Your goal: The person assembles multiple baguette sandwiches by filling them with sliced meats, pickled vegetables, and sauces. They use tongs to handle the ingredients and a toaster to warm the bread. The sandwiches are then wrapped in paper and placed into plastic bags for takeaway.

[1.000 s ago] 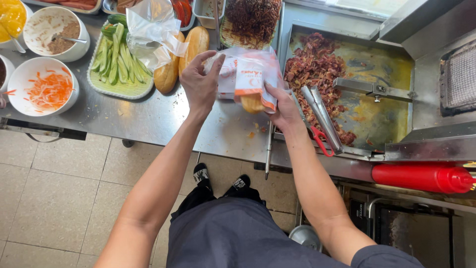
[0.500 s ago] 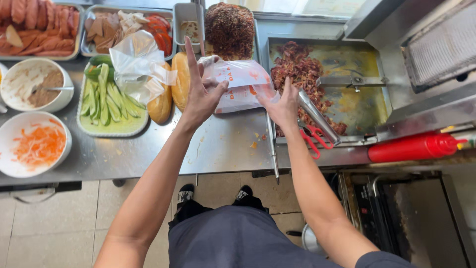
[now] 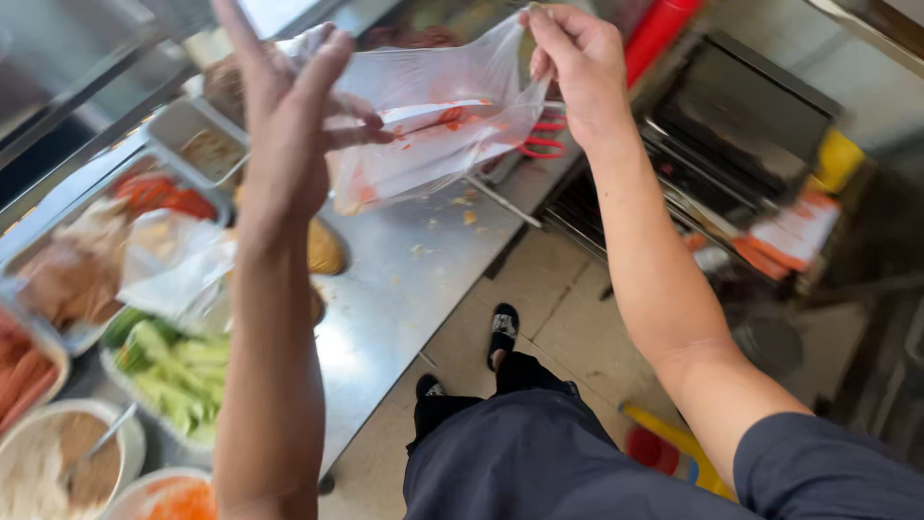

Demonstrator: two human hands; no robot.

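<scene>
this is a food stall or small sandwich shop kitchen. a long stainless steel counter (image 3: 404, 279) carries the food: along its far edge sit metal trays (image 3: 207, 144) set in a row, holding sliced red and pale fillings. toward its left end lie a tray of cut green cucumber (image 3: 178, 371), a bowl of shredded carrot (image 3: 178, 501) and a bowl of paste with a spoon (image 3: 82, 462). bread rolls (image 3: 322, 250) rest mid-counter. by the right end stand a dark grill (image 3: 731, 125) and a red sauce bottle (image 3: 659, 34). the floor is pale tile (image 3: 539, 289).
</scene>
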